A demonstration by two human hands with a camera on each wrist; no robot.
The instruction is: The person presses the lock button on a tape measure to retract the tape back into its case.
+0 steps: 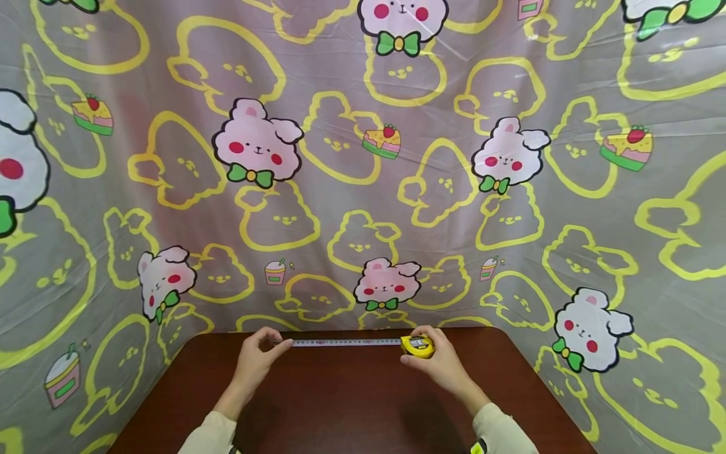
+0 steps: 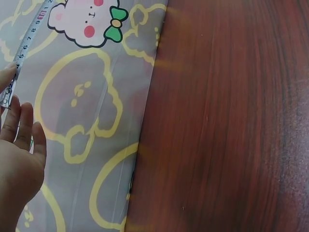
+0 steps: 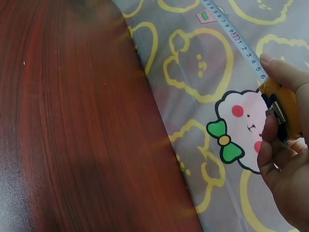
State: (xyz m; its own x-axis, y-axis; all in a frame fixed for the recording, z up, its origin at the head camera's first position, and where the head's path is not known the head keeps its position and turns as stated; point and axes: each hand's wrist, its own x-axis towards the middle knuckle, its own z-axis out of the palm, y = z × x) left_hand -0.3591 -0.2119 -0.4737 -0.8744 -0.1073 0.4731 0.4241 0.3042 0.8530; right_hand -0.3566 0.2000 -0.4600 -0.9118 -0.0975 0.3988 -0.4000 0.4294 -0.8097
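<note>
Stretching in a pretty straight line between two hands, the tape [image 1: 346, 343] looks to be up off the table [image 1: 340, 397], out toward its far edge, with the case [image 1: 420, 354] at the right end. The left hand [image 1: 256, 358] pinches the free end between thumb and fingertips, the right hand [image 1: 441, 362] is wrapped round the case, and the two are well apart. Biggest risk imo is that left pinch: it's a small hold, so if it slips, the tape could whip back and nick a finger. Can't tell whether any lock is set. The right thumb sits just beside the tape near the case, so a fast retract might catch it. If either hand dips or twists, the unsupported middle could buckle. Dropping the case would probably ding the table, and the end might snag the cloth [image 1: 340, 189] behind.
</note>
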